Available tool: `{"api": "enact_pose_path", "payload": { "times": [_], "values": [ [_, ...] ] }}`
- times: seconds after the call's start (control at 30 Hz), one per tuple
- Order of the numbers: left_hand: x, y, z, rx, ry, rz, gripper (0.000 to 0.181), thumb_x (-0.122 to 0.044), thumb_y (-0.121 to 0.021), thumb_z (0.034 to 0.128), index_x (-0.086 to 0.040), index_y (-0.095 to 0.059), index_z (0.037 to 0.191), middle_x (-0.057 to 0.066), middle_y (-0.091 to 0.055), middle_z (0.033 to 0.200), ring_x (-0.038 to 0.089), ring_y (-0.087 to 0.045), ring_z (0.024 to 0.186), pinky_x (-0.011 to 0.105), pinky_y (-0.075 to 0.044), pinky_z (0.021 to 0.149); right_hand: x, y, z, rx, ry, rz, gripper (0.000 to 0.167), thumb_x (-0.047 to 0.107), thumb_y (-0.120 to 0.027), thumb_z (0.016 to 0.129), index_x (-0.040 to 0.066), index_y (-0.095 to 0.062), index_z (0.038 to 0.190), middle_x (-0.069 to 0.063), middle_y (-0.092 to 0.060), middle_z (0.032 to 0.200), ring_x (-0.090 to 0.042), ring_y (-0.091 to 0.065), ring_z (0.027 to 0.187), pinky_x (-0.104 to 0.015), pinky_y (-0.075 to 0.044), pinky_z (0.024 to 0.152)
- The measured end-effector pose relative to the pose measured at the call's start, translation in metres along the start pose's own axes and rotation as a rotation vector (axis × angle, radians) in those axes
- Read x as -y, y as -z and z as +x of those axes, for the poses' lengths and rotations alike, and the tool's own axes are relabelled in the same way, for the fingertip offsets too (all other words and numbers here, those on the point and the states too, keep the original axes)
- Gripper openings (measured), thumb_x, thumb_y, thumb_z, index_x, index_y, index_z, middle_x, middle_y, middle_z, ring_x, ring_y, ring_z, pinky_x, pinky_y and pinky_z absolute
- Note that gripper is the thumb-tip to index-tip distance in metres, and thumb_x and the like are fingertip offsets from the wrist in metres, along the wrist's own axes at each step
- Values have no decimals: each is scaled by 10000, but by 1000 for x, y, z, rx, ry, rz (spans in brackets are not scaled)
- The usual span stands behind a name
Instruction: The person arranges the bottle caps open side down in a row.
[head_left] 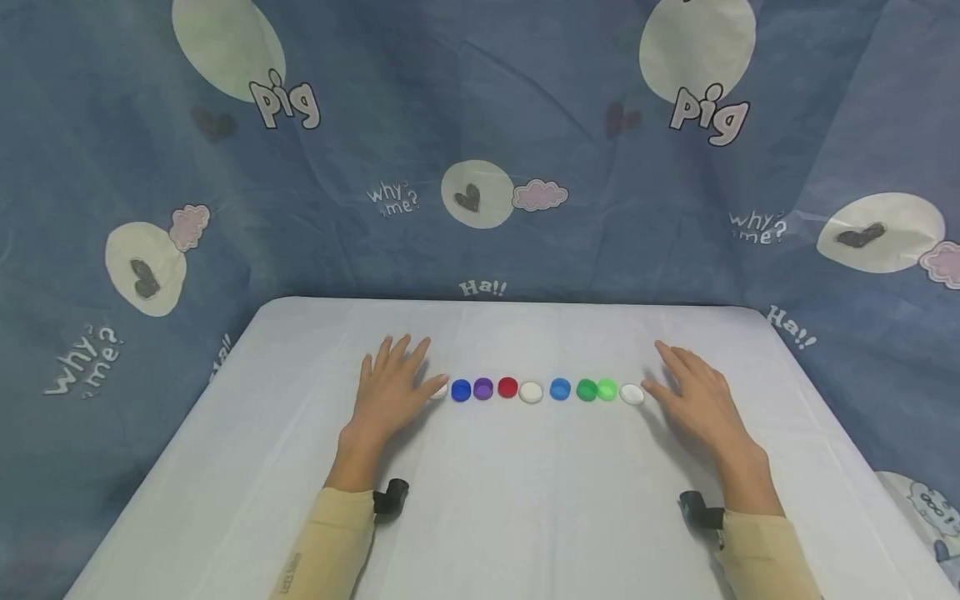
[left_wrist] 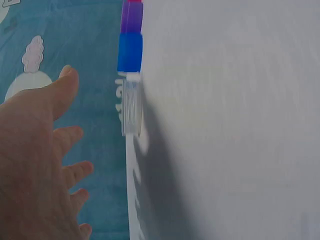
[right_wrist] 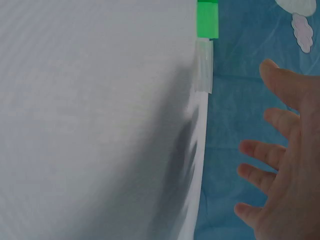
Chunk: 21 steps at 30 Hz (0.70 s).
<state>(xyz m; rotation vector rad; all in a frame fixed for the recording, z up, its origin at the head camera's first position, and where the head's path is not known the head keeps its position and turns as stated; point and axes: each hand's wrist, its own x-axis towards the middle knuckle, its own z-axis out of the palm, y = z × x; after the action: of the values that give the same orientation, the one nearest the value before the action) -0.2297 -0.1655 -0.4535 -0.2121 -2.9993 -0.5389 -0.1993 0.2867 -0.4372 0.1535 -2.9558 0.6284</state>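
Small round plastic caps stand in a row across the white table. From the left: a clear cap point(left_wrist: 131, 107), a dark blue cap point(head_left: 461, 390), a purple cap point(head_left: 483, 388), a red cap point(head_left: 507, 387), a whitish cap point(head_left: 531, 392), a light blue cap point(head_left: 559, 389), a dark green cap point(head_left: 587, 389), a light green cap point(head_left: 607, 389) and another clear cap point(head_left: 632, 394). Beside the left end, my left hand point(head_left: 384, 400) has its fingers spread; its thumb partly hides the clear cap in the head view. My right hand point(head_left: 697, 404) hovers near the right end, fingers apart, holding nothing.
The white table point(head_left: 480, 500) spreads out around the row. Behind it hangs a blue printed cloth point(head_left: 405, 250). A dark wrist camera point(head_left: 392, 497) juts from the left sleeve, and another camera point(head_left: 699, 510) from the right.
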Motion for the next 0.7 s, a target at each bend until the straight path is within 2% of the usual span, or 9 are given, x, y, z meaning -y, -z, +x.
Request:
{"api": "enact_pose_path", "payload": {
  "times": [0.27, 0.5, 0.7],
  "values": [
    [-19, -5, 4, -5, -44, -5, 758, -682, -466, 932, -275, -328, 1557, 107, -291, 1630, 372, -114, 1545, 658, -76, 1192, -3, 0, 0, 55, -37, -5, 752, 545, -512, 974, 164, -269, 1576, -290, -348, 1535, -520, -304, 1405, -680, -201, 1129],
    [-35, -9, 5, -10, -62, -7, 757, -686, -491, 919, -279, -358, 1543, 95, -352, 1598, 353, -159, 1540, 646, -100, 1196, -5, 2, 2, 78, -27, -11, 756, 559, -529, 962, 159, -304, 1563, -257, -416, 1496, -497, -386, 1360, -664, -291, 1097],
    [-47, -14, 6, -22, -102, -19, 761, -679, -518, 911, -277, -369, 1538, 100, -383, 1576, 358, -186, 1531, 646, -116, 1194, -3, 3, 3, 91, -21, -8, 746, 573, -533, 955, 154, -349, 1544, -254, -444, 1479, -491, -412, 1346, -670, -327, 1070]
  ]
}}
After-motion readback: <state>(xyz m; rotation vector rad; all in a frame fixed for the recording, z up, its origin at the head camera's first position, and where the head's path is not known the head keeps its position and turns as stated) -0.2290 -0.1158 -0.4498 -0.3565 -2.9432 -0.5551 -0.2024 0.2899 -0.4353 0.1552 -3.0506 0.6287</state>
